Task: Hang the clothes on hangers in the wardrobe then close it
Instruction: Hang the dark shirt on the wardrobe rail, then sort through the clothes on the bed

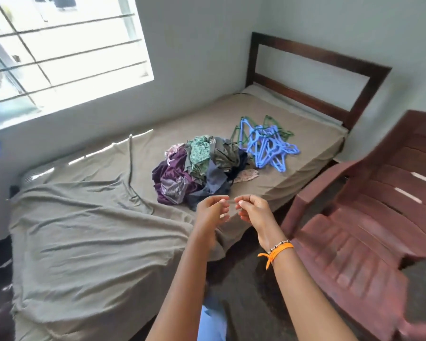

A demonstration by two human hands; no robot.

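Head view: clothes [199, 168] beside hangers [266, 146] on bed [89, 232]; chair [369, 207] right.

Both arms reach forward, bare forearms side by side. Left hand [212, 211] and right hand [252, 210] sit close together, fingertips nearly meeting, fingers loosely curled with nothing in either grip. Right wrist has an orange band [278, 251] and a beaded bracelet.
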